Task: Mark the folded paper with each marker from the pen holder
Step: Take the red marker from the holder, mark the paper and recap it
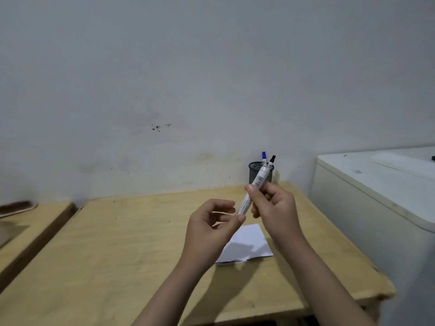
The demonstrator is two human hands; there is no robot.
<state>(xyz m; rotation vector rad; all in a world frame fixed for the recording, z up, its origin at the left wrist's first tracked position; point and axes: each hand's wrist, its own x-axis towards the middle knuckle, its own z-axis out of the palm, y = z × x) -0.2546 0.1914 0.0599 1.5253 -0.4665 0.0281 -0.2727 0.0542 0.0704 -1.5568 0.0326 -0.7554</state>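
Two bare hands are up in the air over a wooden table (pixel 117 243). The right hand (pixel 273 203) has its thumb and fingers wrapped around the middle of a white marker (pixel 255 187), so it is closed on it. The marker is tilted, with its top end pointing to about 1 o'clock and its low end to about 7 o'clock. The left hand (pixel 211 229) is curled, and its thumb and first finger pinch at the low end of the marker. I cannot tell if a cap is on that end, because the fingers hide it. The paper (pixel 249 245) is white and folded. It lies flat on the table right under the hands, at about 6 o'clock from the marker. The left hand covers a bit of its left side. The holder (pixel 255 172) is a black mesh cup. It stands at the back of the table by the wall (pixel 188 67), at about 12 o'clock from the hands. A blue marker (pixel 264 157) and a black marker (pixel 272 160) stick up out of it. A white box (pixel 376 191) sits next to the table at 3 o'clock.
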